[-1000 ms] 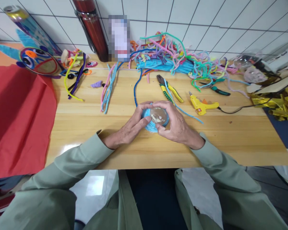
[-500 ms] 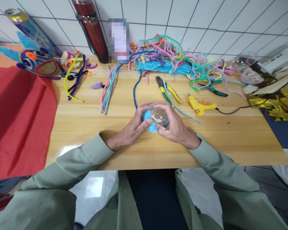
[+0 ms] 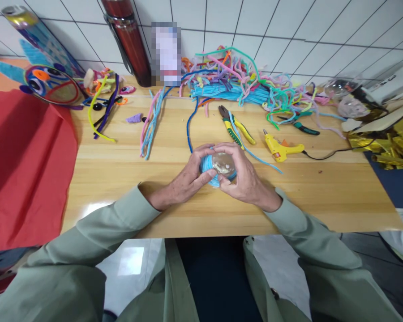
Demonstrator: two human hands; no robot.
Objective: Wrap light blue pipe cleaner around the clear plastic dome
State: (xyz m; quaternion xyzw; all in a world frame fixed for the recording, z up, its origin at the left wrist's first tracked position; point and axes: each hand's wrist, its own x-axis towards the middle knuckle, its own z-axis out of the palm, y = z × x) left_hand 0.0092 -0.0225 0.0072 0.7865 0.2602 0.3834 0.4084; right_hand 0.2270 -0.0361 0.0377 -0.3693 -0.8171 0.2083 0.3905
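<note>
Round blue piece (image 3: 219, 164) points clear face (image 3: 224, 163) up, long axis unclear

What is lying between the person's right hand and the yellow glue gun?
In the head view, a light-blue pipe cleaner lies between the right hand and the yellow glue gun, slanting down from the pliers.
</note>
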